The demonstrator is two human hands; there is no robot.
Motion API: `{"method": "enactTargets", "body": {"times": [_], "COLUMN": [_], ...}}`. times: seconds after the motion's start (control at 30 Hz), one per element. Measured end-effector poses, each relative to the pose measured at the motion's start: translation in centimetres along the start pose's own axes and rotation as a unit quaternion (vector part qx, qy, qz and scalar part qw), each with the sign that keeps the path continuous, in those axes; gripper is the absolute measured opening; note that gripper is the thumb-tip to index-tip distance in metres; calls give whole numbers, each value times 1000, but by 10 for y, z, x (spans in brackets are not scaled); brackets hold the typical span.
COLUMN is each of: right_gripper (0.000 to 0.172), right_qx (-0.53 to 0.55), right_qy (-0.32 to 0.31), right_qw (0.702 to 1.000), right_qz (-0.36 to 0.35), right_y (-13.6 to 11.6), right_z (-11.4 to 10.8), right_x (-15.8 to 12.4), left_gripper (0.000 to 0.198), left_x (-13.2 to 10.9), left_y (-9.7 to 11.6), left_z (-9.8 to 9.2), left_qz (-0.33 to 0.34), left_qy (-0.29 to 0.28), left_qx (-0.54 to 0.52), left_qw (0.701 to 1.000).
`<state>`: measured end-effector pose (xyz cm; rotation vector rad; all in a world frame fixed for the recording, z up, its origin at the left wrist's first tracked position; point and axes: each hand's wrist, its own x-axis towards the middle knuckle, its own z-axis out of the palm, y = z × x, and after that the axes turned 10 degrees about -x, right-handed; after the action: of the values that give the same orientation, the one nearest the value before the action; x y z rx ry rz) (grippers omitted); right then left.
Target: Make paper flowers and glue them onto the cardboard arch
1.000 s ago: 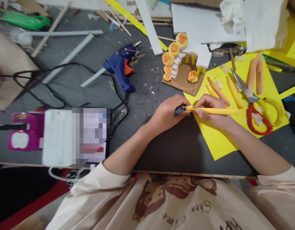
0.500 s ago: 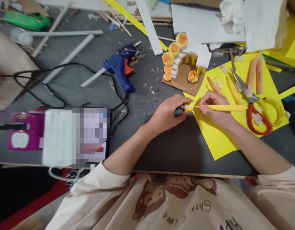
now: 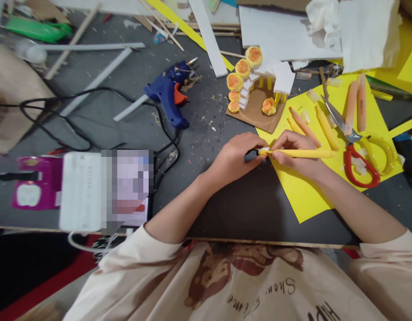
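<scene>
Left hand (image 3: 234, 158) pinches a small dark tool (image 3: 250, 155), right hand (image 3: 294, 154) grips the yellow paper roll (image 3: 306, 154) at three o'clock; a slip could crush it.

Thin yellow stick (image 3: 306, 154), lying level, tip meeting small dark tool (image 3: 250, 155)

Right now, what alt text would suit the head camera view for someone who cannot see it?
A person's right hand holds a long yellow paper stick whose tip meets a small dark tool gripped in the left hand, above a yellow paper sheet. A blue glue gun and red-handled scissors lie nearby.
</scene>
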<state>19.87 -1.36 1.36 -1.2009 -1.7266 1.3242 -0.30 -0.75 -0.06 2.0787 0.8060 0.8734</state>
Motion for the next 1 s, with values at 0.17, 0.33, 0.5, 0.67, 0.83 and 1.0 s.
{"method": "enactTargets", "body": {"times": [0.17,0.33,0.5,0.67,0.83,1.0], "right_gripper": [45,45,44,40,40,41], "right_qx": [-9,-3,-7,-7,-2,4], "right_qy": [24,6,12,10,13,8], "right_qw": [1000,1000,1000,1000,1000,1000], "right_qz": [8,6,8,0,-9,-10], "right_y": [-1,-1,1,0,0,1], "right_z": [1,1,1,1,1,1], "right_x": [1,1,0,0,1,0], "left_gripper": [8,10,7,7,8,9], "left_x": [0,0,0,1,0,0], "left_y": [0,0,0,1,0,0], "left_z": [0,-1,0,0,-1,-1], "left_qz": [-18,-29,-12,3,-8,0], "left_qy": [-7,-15,-7,1,-8,-8], "left_qx": [4,1,2,-1,1,7], "left_qw": [1000,999,1000,1000,1000,1000]}}
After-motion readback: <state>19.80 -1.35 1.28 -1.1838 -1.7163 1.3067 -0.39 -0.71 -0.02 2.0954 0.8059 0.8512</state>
